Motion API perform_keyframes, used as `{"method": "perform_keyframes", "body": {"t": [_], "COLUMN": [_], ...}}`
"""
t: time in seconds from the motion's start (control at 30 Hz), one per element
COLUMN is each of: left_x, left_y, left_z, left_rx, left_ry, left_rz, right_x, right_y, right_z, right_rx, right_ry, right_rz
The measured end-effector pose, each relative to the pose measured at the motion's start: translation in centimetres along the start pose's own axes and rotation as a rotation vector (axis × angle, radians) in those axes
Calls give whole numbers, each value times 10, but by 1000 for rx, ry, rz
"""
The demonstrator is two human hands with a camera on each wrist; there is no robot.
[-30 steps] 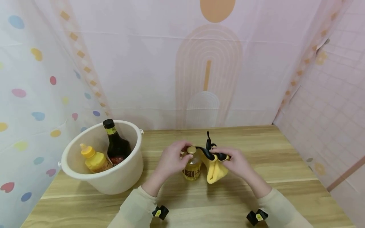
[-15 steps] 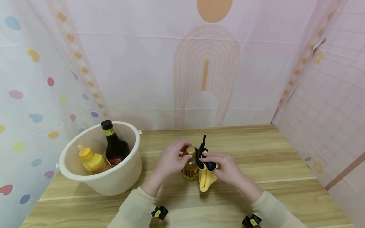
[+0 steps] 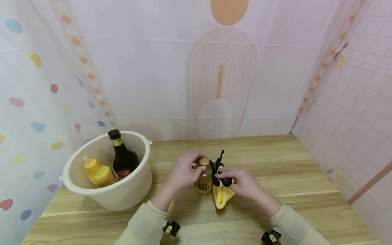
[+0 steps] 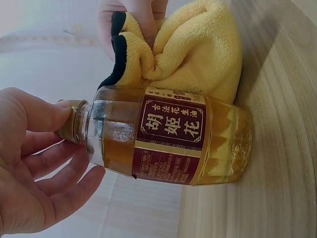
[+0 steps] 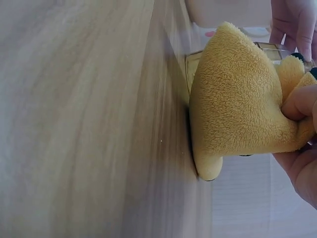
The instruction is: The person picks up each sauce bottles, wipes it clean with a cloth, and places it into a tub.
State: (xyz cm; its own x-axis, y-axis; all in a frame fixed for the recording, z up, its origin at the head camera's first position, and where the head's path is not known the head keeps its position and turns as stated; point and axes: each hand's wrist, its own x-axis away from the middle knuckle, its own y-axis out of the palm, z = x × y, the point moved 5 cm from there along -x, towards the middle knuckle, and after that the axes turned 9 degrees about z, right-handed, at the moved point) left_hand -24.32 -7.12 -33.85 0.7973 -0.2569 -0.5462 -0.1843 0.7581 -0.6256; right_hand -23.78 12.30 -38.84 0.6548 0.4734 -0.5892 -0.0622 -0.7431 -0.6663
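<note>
My left hand (image 3: 185,170) holds a glass bottle of peanut oil (image 3: 204,185) by its gold cap, thumb on one side and fingers round the other. The bottle stands upright on the wooden table; its dark red label (image 4: 171,124) faces the left wrist camera. In my right hand (image 3: 242,181) is a bunched yellow cloth with black edging (image 3: 222,195), pinched near its top. The cloth lies right against the bottle's right side, and its lower folds (image 5: 208,163) hang down close to the tabletop. In the right wrist view it hides most of the bottle.
To the left on the table (image 3: 275,156) stands a white bucket (image 3: 122,195). Inside it are a dark sauce bottle with a black cap (image 3: 124,158) and a yellow squeeze bottle (image 3: 101,175). A patterned curtain (image 3: 153,75) hangs behind the table.
My right hand has moved left with the cloth, bringing it from just beside the oil bottle up against its side. The left hand keeps its hold on the cap.
</note>
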Motion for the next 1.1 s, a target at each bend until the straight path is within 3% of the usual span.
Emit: {"method": "perform_keyframes", "body": {"t": [0.23, 0.53, 0.7, 1.1], "left_x": [0, 1, 0, 1], "left_y": [0, 1, 1, 1], "left_z": [-1, -2, -2, -1], "left_rx": [3, -18, -37, -59], "left_ry": [-3, -1, 4, 4], "left_rz": [4, 9, 7, 11], "right_x": [-4, -1, 2, 2], "right_y": [0, 3, 13, 24], "right_z": [-4, -7, -7, -13], "right_rx": [26, 94, 199, 353], "right_ry": [-31, 32, -48, -205], "right_rz": [-29, -184, -250, -302]}}
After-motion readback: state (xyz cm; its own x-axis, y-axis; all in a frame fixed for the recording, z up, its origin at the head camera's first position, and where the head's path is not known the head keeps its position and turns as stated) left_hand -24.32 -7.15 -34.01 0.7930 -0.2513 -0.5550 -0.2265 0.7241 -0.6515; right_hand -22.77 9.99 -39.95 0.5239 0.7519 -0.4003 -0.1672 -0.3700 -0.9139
